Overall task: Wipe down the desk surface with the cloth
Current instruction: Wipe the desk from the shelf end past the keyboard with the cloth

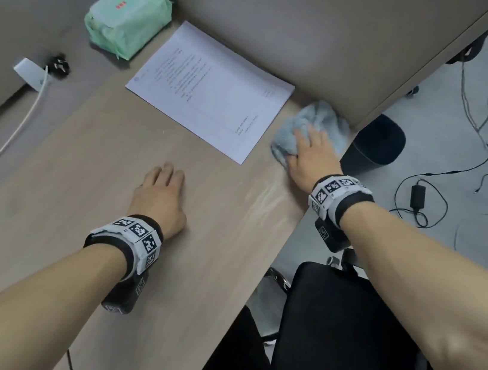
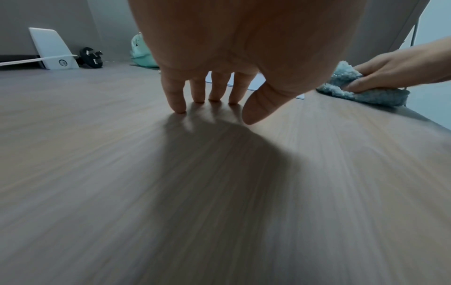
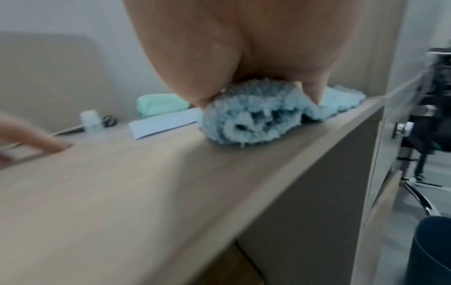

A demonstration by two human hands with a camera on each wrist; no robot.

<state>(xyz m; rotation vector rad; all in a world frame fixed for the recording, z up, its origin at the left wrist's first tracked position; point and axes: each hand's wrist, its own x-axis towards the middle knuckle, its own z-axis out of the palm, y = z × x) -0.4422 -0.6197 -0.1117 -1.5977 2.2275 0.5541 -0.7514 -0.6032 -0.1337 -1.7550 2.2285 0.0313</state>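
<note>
A fluffy light-blue cloth [image 1: 319,121] [image 3: 251,123] lies bunched at the far right edge of the wooden desk [image 1: 78,193], next to the partition. My right hand [image 1: 308,151] [image 3: 219,48] lies on top of it, thumb and fingers curled round the bunched part and pressing it onto the desk. In the left wrist view the cloth [image 2: 375,96] shows under that right hand [image 2: 390,73]. My left hand [image 1: 162,187] [image 2: 207,81] rests in the middle of the desk, its fingertips [image 2: 180,109] touching the wood and holding nothing.
A printed paper sheet [image 1: 209,89] lies just left of the cloth. A green tissue pack [image 1: 128,18], a white adapter [image 1: 29,73] with cable and a black plug [image 1: 60,65] sit at the back left. A black bin [image 1: 373,146] and a black chair [image 1: 340,339] stand beside the desk.
</note>
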